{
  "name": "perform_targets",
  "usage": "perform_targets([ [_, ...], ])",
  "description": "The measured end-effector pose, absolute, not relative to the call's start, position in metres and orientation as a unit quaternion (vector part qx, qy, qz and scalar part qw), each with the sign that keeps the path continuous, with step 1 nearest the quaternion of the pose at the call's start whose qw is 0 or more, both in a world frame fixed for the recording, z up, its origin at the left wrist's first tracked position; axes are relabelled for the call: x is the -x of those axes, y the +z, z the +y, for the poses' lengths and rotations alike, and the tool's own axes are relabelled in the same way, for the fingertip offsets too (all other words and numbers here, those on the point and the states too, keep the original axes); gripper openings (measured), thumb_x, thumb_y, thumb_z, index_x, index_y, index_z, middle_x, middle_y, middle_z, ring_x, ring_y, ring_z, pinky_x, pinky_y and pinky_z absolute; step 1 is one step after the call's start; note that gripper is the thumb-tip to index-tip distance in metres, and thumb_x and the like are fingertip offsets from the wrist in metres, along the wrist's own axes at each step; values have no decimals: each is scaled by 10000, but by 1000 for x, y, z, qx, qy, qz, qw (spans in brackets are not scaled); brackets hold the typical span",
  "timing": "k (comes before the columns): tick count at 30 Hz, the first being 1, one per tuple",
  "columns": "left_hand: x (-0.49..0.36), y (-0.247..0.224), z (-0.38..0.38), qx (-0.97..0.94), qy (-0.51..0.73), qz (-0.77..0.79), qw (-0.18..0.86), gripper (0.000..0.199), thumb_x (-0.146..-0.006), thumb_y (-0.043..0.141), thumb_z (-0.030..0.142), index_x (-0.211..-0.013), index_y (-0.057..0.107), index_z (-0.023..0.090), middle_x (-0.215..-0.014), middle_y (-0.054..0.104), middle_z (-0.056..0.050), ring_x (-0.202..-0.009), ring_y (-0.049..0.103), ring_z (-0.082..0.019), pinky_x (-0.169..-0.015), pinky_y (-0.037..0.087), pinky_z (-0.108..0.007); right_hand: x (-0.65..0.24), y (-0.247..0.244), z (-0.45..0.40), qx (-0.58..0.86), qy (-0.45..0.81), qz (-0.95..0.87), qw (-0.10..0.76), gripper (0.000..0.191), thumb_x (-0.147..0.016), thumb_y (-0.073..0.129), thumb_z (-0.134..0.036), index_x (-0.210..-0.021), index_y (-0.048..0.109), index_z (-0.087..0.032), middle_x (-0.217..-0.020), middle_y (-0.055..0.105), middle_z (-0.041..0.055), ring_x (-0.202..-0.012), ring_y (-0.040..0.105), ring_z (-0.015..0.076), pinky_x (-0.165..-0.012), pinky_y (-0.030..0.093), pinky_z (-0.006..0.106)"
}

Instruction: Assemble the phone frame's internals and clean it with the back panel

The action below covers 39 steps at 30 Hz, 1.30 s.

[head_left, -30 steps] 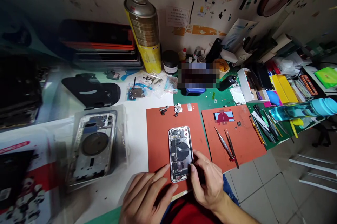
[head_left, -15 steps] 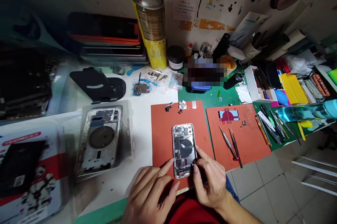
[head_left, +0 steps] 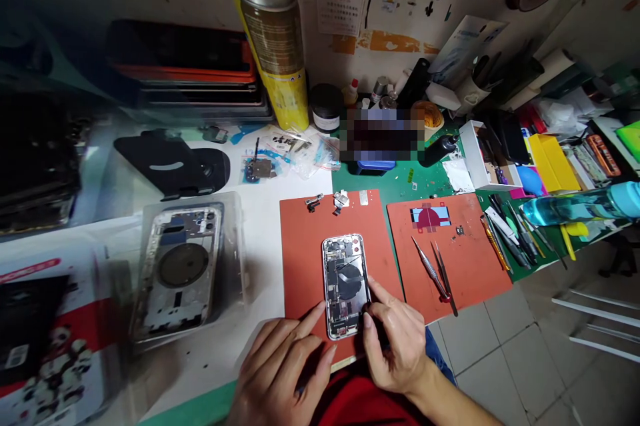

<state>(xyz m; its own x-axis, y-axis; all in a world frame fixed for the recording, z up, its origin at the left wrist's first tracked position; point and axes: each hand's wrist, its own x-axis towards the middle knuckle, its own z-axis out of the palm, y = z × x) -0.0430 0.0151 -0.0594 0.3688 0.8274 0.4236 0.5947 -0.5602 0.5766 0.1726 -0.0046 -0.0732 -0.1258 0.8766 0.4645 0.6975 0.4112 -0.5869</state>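
Observation:
An opened smartphone [head_left: 345,286], its inner parts and a round black coil showing, lies on a red-brown mat [head_left: 303,239]. My left hand [head_left: 285,369] rests to its lower left with the fingers stretched out, the index fingertip at the phone's left edge. On the opposite side, my right hand [head_left: 395,339] has its index finger along the phone's right edge. Its thumb and bent fingers close around something small and dark at that edge, too hidden to name. Small metal parts [head_left: 341,201] lie beyond the phone on the mat.
A second mat [head_left: 470,266] to the right carries two tweezers [head_left: 435,273]. Left stands a clear case [head_left: 240,246] with a phone housing [head_left: 183,273]. Behind are a phone stand [head_left: 173,163], a yellow spray can [head_left: 275,46] and jars. Tools and a blue bottle [head_left: 580,205] sit far right.
The whole view has shifted slightly, so everything sits a little further left. Both hands keep nearly the same place at the phone's edges.

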Motion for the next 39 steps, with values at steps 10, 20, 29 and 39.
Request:
perform_targets([
  [10, 44, -61, 16, -823, 342, 424, 162, 163, -982, 661, 64, -915, 618, 206, -1142, 841, -135, -777, 698, -179, -776, 531, -352, -173, -75, -4, 533, 121, -739, 395, 186, -933, 584, -65, -1079, 668, -144, -1238, 799, 265, -904, 848, 288, -656, 657, 349],
  [20, 44, -62, 17, -820, 348, 422, 166, 173, -974, 646, 51, -899, 636, 207, -1155, 842, -129, -792, 712, -172, -791, 535, -348, -174, -80, -5, 533, 116, -742, 389, 188, -930, 588, -65, -1085, 660, -145, -1292, 777, 284, -871, 836, 281, -650, 648, 365],
  [29, 44, -61, 16, -825, 340, 426, 152, 178, -986, 634, 59, -902, 628, 215, -1155, 846, -123, -781, 723, -177, -803, 545, -361, -173, -77, -5, 538, 114, -742, 383, 169, -943, 570, -86, -1061, 670, -154, -1333, 764, 274, -808, 823, 249, -621, 621, 340],
  [39, 66, -89, 20, -852, 346, 373, 125, 114, -957, 699, 133, -1030, 711, 220, -1132, 856, -82, -823, 780, -200, -774, 579, -344, -168, -74, 3, 541, 61, -749, 378, 161, -938, 553, -138, -1056, 660, -169, -1336, 774, 245, -760, 801, 217, -559, 570, 321],
])
